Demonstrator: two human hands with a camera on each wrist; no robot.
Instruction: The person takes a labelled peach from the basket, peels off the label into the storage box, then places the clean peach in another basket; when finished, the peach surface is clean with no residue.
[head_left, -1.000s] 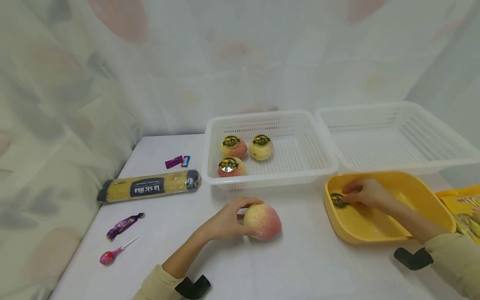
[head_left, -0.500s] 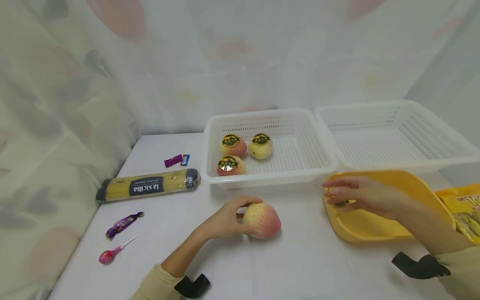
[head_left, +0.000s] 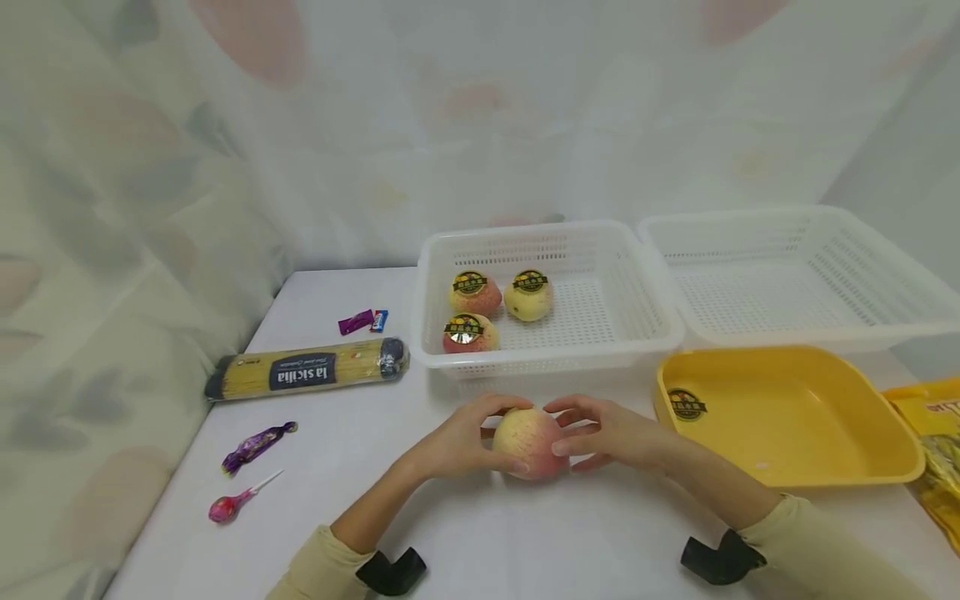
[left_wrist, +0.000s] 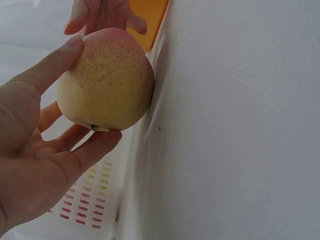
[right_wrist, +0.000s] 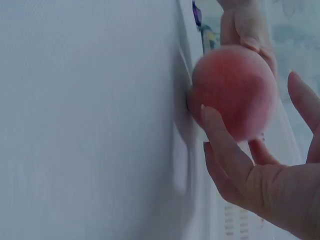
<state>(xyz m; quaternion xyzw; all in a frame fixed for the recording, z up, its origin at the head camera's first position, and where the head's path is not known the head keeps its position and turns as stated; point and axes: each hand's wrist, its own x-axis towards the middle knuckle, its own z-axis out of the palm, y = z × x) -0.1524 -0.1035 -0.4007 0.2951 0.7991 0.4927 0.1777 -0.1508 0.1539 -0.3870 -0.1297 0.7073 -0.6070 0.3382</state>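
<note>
A yellow-and-pink peach (head_left: pixel 529 442) rests on the white table between both hands. My left hand (head_left: pixel 472 442) grips it from the left, the thumb on the near side and the fingers curved behind; the left wrist view shows its fingertips by the stem end of the peach (left_wrist: pixel 107 82). My right hand (head_left: pixel 615 433) is at its right side with fingers spread. In the right wrist view, one finger (right_wrist: pixel 220 132) overlaps the pink side of the fruit. A black oval sticker (head_left: pixel 686 405) lies at the left end of the yellow tray (head_left: pixel 795 425).
A white basket (head_left: pixel 555 354) behind holds three stickered peaches (head_left: pixel 471 333). Another white basket (head_left: pixel 795 333) adjoins it. At left lie a spaghetti pack (head_left: pixel 307 369), wrapped candies (head_left: pixel 258 446) and a lollipop (head_left: pixel 232 504). A yellow packet (head_left: pixel 937 442) sits at far right.
My right hand has left the sticker in the yellow tray and moved left to the right side of the peach. My left hand has kept its grip on the peach.
</note>
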